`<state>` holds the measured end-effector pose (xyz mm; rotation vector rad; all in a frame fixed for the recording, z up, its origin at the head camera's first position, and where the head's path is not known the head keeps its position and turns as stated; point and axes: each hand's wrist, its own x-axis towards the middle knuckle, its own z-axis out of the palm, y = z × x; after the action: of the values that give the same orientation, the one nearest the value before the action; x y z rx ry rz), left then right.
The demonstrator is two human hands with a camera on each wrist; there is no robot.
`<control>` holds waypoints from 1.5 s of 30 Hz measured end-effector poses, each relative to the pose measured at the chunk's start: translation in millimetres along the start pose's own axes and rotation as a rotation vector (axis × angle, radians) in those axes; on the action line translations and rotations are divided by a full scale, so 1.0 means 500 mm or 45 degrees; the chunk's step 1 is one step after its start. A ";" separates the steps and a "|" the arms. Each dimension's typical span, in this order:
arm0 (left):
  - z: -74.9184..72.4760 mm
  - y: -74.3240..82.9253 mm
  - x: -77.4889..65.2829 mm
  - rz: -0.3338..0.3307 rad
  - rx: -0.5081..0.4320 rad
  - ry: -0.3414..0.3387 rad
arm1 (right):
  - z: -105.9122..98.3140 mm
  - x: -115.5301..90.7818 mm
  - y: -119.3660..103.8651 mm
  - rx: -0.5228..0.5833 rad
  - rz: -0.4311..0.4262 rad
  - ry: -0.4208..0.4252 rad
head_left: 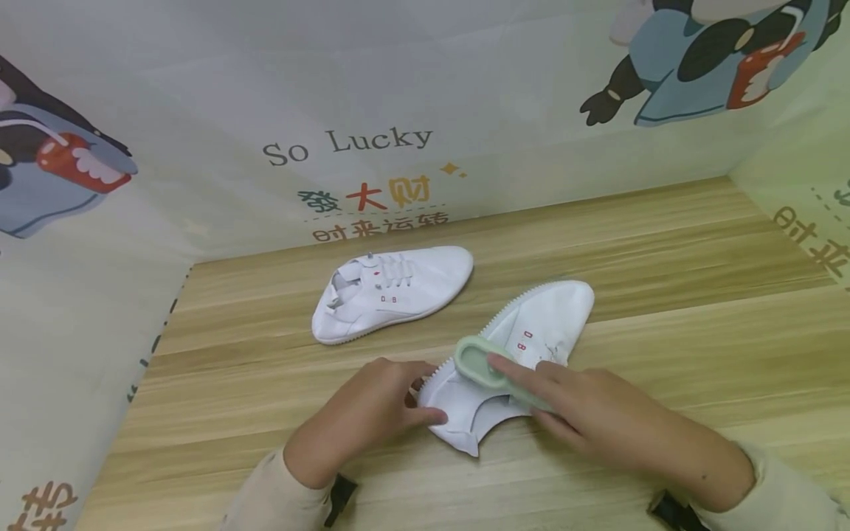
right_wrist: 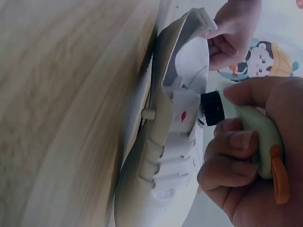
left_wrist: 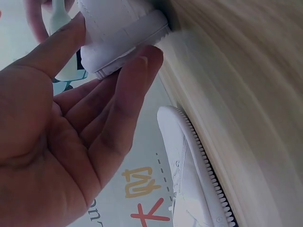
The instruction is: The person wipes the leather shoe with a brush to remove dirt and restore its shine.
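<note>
A white lace-up shoe with red letters lies tilted on its side on the wooden table. My left hand grips its heel, thumb on the upper and fingers against the sole, as the left wrist view shows. In my right hand is a pale green brush, its handle held in the curled fingers and the index finger laid along its top. The brush head is over the shoe's side near the opening. Dark bristles and an orange hanging loop show in the right wrist view.
Behind and to the left, a second white shoe rests on the table, toe to the right. A printed cloth wall with cartoon figures and lettering rises at the back and on both sides.
</note>
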<state>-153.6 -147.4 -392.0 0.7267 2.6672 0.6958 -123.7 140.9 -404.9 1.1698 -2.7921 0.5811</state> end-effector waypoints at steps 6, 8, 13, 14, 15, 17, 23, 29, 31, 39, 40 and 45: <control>0.002 -0.004 0.000 0.014 0.007 -0.009 | 0.007 -0.003 -0.006 0.050 -0.104 -0.033; 0.002 -0.005 0.000 0.023 0.012 -0.008 | 0.006 -0.003 -0.008 0.070 -0.120 -0.050; 0.002 -0.008 -0.002 0.010 0.027 -0.007 | -0.004 -0.003 -0.007 0.067 -0.041 -0.066; 0.002 -0.009 -0.002 0.003 0.036 -0.007 | -0.007 -0.002 -0.005 0.048 -0.004 -0.061; 0.001 -0.010 -0.002 -0.005 0.049 -0.004 | -0.010 -0.001 -0.002 0.025 0.035 -0.050; 0.001 -0.010 -0.003 -0.021 0.080 0.004 | -0.016 0.001 0.005 -0.018 0.112 -0.023; 0.001 -0.010 -0.004 -0.023 0.169 0.039 | -0.025 0.003 0.017 -0.051 0.240 0.055; 0.001 -0.009 -0.003 -0.016 0.178 0.036 | -0.021 0.000 0.007 0.031 0.176 -0.031; 0.001 -0.008 -0.003 -0.016 0.175 0.031 | -0.017 -0.001 0.001 0.059 0.126 -0.078; 0.001 -0.007 -0.001 -0.022 0.173 0.031 | -0.007 -0.008 -0.019 0.113 0.012 -0.159; 0.001 -0.007 -0.001 -0.024 0.177 0.032 | -0.006 -0.008 -0.020 0.110 0.002 -0.161; 0.001 -0.008 -0.002 -0.021 0.185 0.035 | -0.007 -0.008 -0.019 0.092 -0.009 -0.128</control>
<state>-154.1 -150.7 -394.1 0.7354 2.7684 0.5151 -114.8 138.7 -399.5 1.2564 -2.8714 0.6449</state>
